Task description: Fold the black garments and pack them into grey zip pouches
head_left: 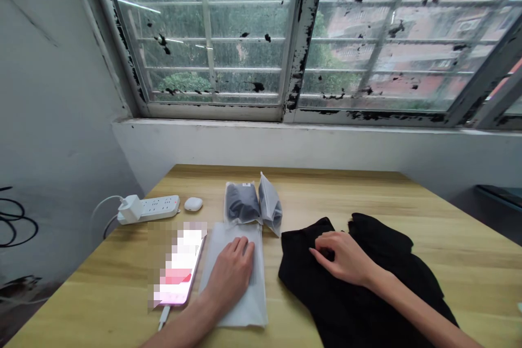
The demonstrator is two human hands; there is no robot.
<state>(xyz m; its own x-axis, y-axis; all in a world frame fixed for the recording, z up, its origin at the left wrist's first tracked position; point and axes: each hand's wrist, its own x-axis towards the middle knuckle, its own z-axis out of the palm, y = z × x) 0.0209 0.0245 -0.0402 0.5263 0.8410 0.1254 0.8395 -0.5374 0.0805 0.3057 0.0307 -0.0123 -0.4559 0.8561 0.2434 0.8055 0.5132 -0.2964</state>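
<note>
My left hand lies flat on a frosted translucent plastic bag, which is empty-looking and lies flat on the table. My right hand rests on a crumpled black cloth garment, with the fingers curled against a fold. I cannot tell whether they grip it. Beyond the flat bag lie a frosted bag holding dark folded cloth and a second, similar bag propped against it.
The light wooden table carries a white power strip with a plugged-in charger, a white earbud case and a blurred phone on a white cable. A wall and a barred window stand behind.
</note>
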